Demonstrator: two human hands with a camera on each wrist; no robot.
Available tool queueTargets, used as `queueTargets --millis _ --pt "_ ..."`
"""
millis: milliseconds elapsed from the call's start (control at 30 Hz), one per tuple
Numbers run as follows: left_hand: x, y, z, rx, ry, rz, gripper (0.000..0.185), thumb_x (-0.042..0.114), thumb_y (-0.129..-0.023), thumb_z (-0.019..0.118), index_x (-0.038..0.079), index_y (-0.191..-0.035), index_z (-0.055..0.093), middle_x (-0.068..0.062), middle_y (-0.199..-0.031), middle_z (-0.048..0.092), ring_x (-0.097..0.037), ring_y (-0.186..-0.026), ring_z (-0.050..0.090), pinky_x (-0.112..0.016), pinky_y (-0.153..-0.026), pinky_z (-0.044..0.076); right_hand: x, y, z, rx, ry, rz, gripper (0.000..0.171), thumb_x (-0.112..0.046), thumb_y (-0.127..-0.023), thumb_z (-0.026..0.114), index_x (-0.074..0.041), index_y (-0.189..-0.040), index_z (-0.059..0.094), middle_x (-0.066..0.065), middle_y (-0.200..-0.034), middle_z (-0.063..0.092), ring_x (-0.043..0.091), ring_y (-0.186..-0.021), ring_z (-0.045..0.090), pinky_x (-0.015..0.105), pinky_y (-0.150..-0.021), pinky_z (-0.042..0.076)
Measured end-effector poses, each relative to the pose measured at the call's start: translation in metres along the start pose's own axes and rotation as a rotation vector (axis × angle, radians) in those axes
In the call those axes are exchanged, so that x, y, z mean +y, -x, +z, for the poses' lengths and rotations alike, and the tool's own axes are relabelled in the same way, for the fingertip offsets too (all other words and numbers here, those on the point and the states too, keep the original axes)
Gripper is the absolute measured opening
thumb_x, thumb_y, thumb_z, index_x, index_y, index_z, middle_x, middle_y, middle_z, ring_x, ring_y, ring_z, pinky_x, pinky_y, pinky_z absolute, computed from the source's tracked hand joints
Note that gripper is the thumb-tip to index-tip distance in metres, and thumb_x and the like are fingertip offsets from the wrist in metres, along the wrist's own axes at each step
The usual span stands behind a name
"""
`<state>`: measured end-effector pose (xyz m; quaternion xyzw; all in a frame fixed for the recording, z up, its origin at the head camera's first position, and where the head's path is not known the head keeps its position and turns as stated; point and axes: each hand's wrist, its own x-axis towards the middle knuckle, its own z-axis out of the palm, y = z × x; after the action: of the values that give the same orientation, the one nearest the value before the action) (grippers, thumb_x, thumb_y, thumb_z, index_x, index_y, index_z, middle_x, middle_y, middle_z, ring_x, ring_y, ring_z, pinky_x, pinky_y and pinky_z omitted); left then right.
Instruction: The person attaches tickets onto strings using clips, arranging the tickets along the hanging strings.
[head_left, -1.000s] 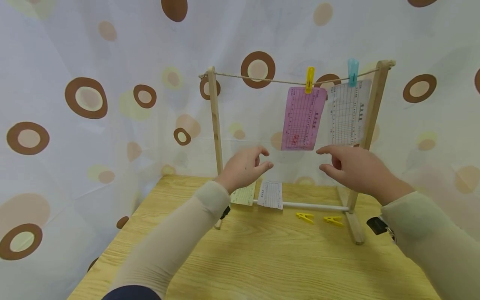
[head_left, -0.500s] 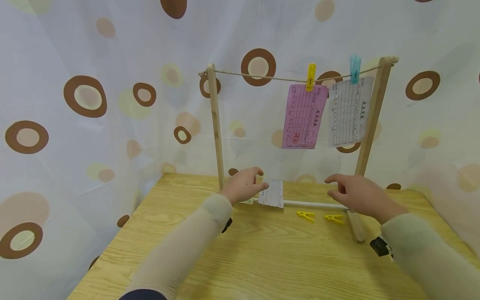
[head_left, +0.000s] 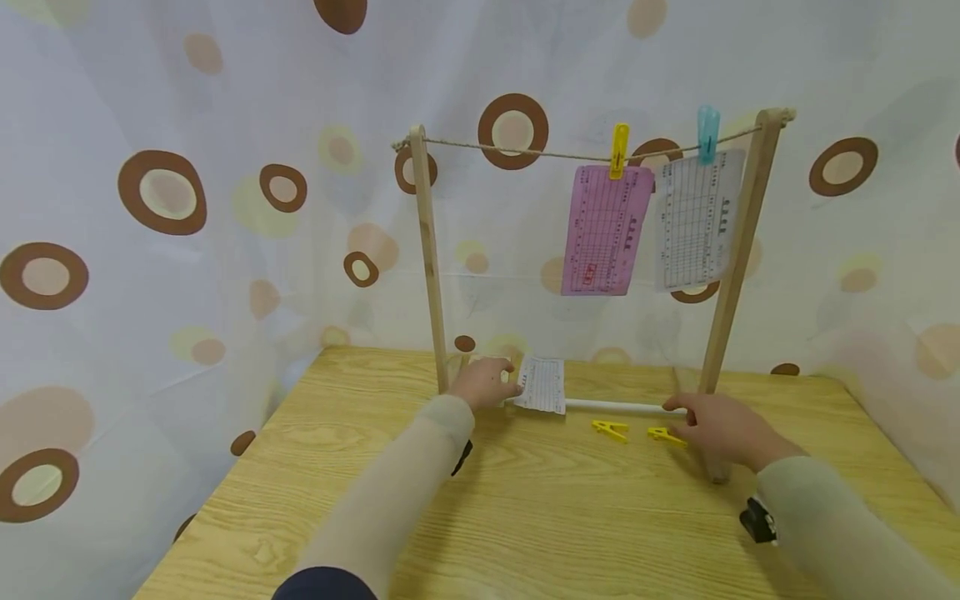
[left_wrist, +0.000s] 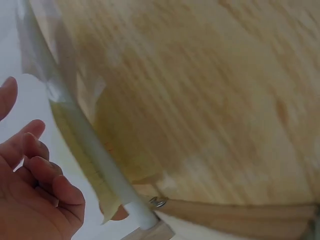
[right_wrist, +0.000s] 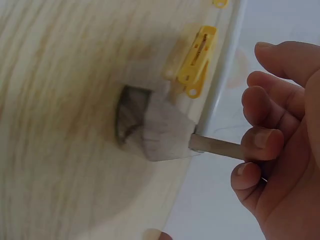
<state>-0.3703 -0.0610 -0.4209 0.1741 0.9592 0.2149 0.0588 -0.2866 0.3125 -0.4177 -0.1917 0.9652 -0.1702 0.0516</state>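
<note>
My left hand (head_left: 483, 383) hovers by the left end of the white bar (head_left: 618, 407), its fingers loosely bent and holding nothing. It hides most of a yellow paper slip (left_wrist: 80, 150), which hangs over the bar in the left wrist view. Just right of that hand, a white printed slip (head_left: 543, 385) lies over the same bar. My right hand (head_left: 723, 429) is over the right end of the rack, with thumb and forefinger apart near a yellow clothespin (head_left: 663, 435). In the right wrist view this clothespin (right_wrist: 199, 60) lies on the table, apart from my fingers.
A second yellow clothespin (head_left: 611, 429) lies on the wooden table (head_left: 540, 517). Wooden posts (head_left: 429, 258) carry a rope (head_left: 540, 154). From it hang a pink slip (head_left: 606, 229) under a yellow clothespin (head_left: 618, 150) and a white slip (head_left: 697, 221) under a blue one (head_left: 708, 133).
Both hands have come down from in front of the hanging slips to the bar and table level. The slips and the clothespins have stayed put.
</note>
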Motion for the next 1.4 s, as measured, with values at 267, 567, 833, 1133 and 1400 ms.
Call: queueTargets --millis 267,567,833,1133,1400 --pt "-0.002 -0.002 0.008 -0.028 -0.004 -0.061 0.051 0.037 -0.096 0.070 0.014 -0.141 0.061 -0.003 -0.141 0.059 -0.027 -0.132 0.053 -0.044 -0.106 0.044 0.009 0.003 0.011 -0.056 -0.034 0.059 0.044 -0.027 -0.098 0.066 0.000 -0.132 0.062 0.001 -0.086 0.059 0.017 -0.071 0.052 0.038 -0.063 0.045" --pt "0.002 0.000 0.012 -0.028 0.006 -0.098 0.052 0.040 -0.092 0.073 0.012 -0.135 0.066 -0.001 -0.133 0.065 -0.024 -0.121 0.061 -0.041 -0.099 0.048 0.016 0.003 0.019 -0.081 -0.041 0.083 0.051 -0.028 -0.095 0.070 0.000 -0.136 0.060 0.015 -0.107 0.068 0.022 -0.084 0.061 0.047 -0.072 0.051" --pt "0.003 -0.003 0.017 -0.018 0.028 -0.114 0.044 0.044 -0.095 0.069 0.013 -0.127 0.072 -0.001 -0.124 0.070 -0.023 -0.113 0.065 -0.041 -0.093 0.052 0.018 0.004 0.018 -0.075 -0.011 0.083 0.051 -0.026 -0.094 0.070 0.001 -0.136 0.059 0.030 -0.123 0.063 0.042 -0.104 0.065 0.056 -0.080 0.053" --pt "0.002 -0.015 0.026 0.013 0.038 -0.134 0.033 0.040 -0.095 0.070 0.015 -0.074 0.073 0.008 -0.064 0.059 -0.009 -0.055 0.047 -0.028 -0.052 0.039 0.021 0.003 0.022 -0.074 0.037 0.095 0.052 -0.027 -0.095 0.070 0.001 -0.137 0.059 0.031 -0.123 0.063 0.039 -0.104 0.065 0.053 -0.079 0.052" --pt "0.004 -0.020 0.027 0.053 0.015 -0.132 0.043 0.031 -0.097 0.070 0.017 -0.059 0.055 0.007 -0.053 0.045 -0.010 -0.050 0.041 -0.028 -0.050 0.037 0.018 0.002 0.019 -0.060 0.075 0.101 0.046 -0.019 -0.094 0.070 0.002 -0.133 0.062 0.029 -0.120 0.065 0.042 -0.105 0.065 0.055 -0.079 0.053"
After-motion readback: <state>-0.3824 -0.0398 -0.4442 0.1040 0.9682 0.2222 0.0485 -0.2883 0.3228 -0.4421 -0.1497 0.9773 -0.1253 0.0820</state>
